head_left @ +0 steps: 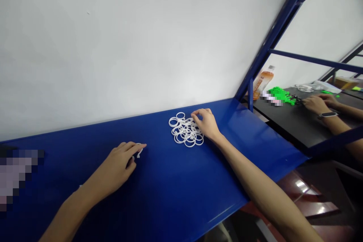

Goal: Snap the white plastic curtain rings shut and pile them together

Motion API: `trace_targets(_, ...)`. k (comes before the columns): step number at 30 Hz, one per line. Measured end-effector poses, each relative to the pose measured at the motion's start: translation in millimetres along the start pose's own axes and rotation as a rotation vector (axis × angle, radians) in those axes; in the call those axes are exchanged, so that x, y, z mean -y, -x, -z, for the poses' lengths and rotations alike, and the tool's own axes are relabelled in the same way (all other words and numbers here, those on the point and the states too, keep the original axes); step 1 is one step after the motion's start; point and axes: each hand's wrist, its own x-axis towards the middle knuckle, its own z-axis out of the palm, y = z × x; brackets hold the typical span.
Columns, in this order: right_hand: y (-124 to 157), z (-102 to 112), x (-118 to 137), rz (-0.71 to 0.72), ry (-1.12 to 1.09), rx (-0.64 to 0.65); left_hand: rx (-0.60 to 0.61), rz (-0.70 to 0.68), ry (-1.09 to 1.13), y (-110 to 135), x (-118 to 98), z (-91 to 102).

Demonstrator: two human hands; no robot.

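A pile of several white plastic rings (185, 131) lies on the blue table (170, 189) near the wall. My right hand (206, 124) rests on the pile's right side, fingers curled and pinching at a ring on top. My left hand (119, 166) lies on the table to the left of the pile, fingers closed around a small white ring piece (139, 152) that sticks out past the fingertips.
A white wall rises behind the table. A blue metal frame (272, 34) stands at the right. Beyond it, another person's hands (317, 104) work on a black table with green parts (280, 94) and an orange bottle (262, 81).
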Motion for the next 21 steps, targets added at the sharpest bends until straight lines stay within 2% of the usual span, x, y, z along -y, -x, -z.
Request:
trace_targets(3,4.0,1.7,7.7,0.062,0.017,-0.011,-0.013,-0.032,-0.059,-2.1,3.2,-4.2)
trace_targets(7,16.8,0.7,31.6,0.26,0.005,0.007,-0.033,-0.036,-0.077,-4.9,1.5,-8.4)
trace_targets(10,30.0,-2.3,53.9,0.415,-0.047,0.109,-0.062,-0.046,-0.036,-7.4,-8.4,-9.8)
trace_targets(13,42.6,-5.8,72.0,0.522,-0.101,0.269,-0.095,-0.063,0.072,-8.3,-24.7,-9.6)
trace_targets(17,53.2,-9.1,82.1,0.547,-0.187,0.438,-0.068,-0.018,0.308,-4.3,-49.9,-5.0)
trace_targets(21,56.5,-13.8,78.8,0.464,-0.264,0.51,0.067,0.042,0.574,1.2,-65.1,-0.9)
